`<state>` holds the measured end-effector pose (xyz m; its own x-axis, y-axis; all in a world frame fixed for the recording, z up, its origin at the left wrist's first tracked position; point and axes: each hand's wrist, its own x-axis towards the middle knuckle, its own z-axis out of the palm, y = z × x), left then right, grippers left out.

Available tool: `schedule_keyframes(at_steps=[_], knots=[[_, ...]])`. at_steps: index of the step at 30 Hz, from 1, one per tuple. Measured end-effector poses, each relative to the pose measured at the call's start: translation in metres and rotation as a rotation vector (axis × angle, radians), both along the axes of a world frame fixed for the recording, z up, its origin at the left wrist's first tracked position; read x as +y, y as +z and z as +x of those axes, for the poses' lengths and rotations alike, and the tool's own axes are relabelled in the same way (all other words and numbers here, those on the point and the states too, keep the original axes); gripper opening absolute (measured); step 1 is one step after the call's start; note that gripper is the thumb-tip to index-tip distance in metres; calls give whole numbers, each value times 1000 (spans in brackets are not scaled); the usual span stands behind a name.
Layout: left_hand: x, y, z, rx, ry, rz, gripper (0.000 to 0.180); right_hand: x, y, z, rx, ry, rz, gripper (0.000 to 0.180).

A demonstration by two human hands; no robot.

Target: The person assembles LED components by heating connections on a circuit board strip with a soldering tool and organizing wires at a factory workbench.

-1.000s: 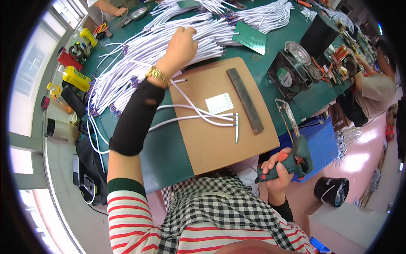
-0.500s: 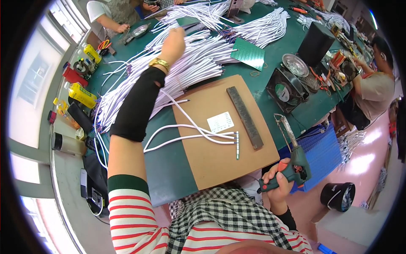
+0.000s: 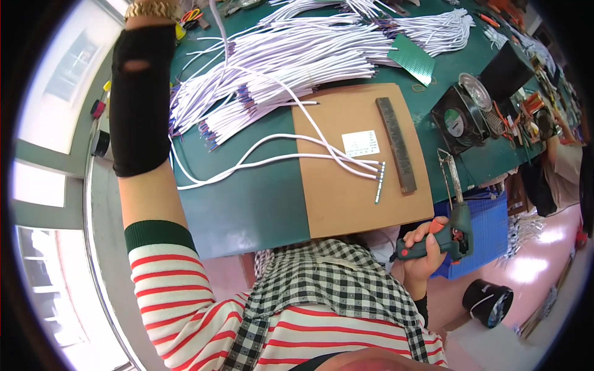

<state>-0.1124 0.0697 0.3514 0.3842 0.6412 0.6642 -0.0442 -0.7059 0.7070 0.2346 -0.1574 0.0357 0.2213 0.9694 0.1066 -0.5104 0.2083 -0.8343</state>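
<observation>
My right hand point(image 3: 424, 252) grips a green soldering gun point(image 3: 460, 226) with a red trigger, its metal tip pointing up past the cardboard's right edge. My left arm stretches up the left side; the left hand point(image 3: 166, 5) is nearly all cut off by the top edge, its fingers hidden. Beside it a white cable point(image 3: 309, 117) rises out of view. That cable and two other white cables point(image 3: 272, 157) meet at a narrow circuit strip point(image 3: 380, 183) on the brown cardboard point(image 3: 340, 213). Next to the strip lie a white label point(image 3: 360, 143) and a dark bar point(image 3: 396, 145).
Large bundles of white cables point(image 3: 309, 52) cover the far table. A green board point(image 3: 413, 59), a black fan point(image 3: 455, 123) and a black box point(image 3: 506, 69) stand right of them. Below the right edge are a blue crate point(image 3: 486, 232) and a black bucket point(image 3: 487, 302). Someone sits at the right.
My left hand has moved from over the cable bundles to the upper left, and one cable now rises that way. The view has shifted; my right hand keeps its grip on the soldering gun.
</observation>
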Motion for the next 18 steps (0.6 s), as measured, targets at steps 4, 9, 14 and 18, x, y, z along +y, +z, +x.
schedule_keyframes(at_steps=[4, 9, 14, 18], knots=[[-39, -117, 64, 817, 187, -32, 15, 5, -4, 1, 33, 16, 18, 43], [-95, -254, 103, 835, 44, -138, 12, 11, 0, -2, 5, 84, 27, 37], [-98, -301, 112, 621, 103, -277, 12, 19, -6, -4, -26, 88, -9, 37], [-103, -308, 118, 537, 87, -86, 12, 20, -9, -13, -1, 155, -92, 38]])
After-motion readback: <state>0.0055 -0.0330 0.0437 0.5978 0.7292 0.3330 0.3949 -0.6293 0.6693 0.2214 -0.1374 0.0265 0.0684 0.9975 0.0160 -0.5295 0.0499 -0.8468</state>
